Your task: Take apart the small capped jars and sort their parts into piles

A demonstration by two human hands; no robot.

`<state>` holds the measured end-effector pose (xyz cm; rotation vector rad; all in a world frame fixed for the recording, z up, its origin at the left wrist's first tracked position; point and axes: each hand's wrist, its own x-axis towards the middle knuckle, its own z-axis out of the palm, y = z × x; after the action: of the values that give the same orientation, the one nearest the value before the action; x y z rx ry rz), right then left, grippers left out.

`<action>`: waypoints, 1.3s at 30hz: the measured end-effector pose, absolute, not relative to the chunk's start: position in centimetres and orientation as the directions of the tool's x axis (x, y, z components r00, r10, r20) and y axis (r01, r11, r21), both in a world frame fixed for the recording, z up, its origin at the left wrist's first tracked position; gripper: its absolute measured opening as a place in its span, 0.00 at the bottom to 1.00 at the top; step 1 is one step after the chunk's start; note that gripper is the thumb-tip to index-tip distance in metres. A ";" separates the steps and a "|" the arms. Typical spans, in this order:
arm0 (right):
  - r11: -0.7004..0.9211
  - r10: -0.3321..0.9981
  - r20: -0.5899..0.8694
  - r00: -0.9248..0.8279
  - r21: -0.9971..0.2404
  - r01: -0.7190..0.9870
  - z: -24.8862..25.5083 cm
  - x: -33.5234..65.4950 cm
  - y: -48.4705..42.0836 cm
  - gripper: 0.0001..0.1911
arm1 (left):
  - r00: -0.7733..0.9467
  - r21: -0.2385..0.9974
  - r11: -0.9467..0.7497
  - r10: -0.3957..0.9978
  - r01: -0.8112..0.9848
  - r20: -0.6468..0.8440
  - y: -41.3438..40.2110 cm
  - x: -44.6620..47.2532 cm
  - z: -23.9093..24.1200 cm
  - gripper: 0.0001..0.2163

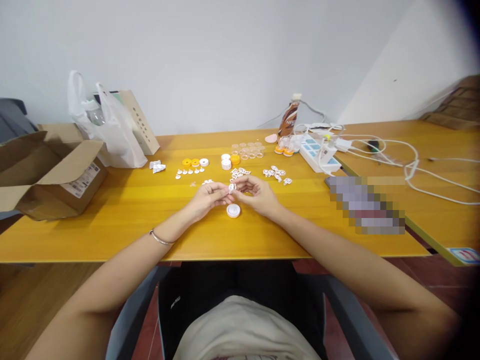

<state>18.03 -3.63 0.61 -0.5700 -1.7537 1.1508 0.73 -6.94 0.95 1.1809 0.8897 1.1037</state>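
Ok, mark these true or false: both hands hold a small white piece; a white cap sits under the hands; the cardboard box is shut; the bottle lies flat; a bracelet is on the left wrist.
1. Left hand and right hand pinch a small white piece: true.
2. A white cap lies on the table below the hands: true.
3. The cardboard box is shut: false, its flaps are open.
4. The bottle lies flat: false, it stands upright.
5. A bracelet is on the left wrist: true.

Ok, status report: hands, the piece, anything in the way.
Left hand and right hand pinch one small white piece between them. White round cap on the table just below. Loose white parts beyond.
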 end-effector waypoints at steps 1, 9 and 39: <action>0.444 0.774 0.439 -0.456 -0.890 -0.103 0.6 18.0 -3.6 0.13 | 0.258 0.988 -0.001 0.965 -0.154 0.041 -6.9 0.8 0.9 0.10; 0.356 0.792 0.379 -0.479 -0.924 -0.142 1.0 18.1 -3.5 0.13 | 0.157 0.909 -0.387 0.918 0.157 0.364 -7.0 1.0 1.1 0.17; 0.131 0.834 0.234 -0.500 -0.964 -0.232 1.2 17.8 -3.4 0.14 | 0.241 0.528 -0.685 0.697 0.502 0.675 -7.9 1.2 1.5 0.08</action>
<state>17.83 -3.43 1.16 -0.6110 -1.5263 1.5225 1.18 -7.85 1.55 2.3074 1.1335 1.4238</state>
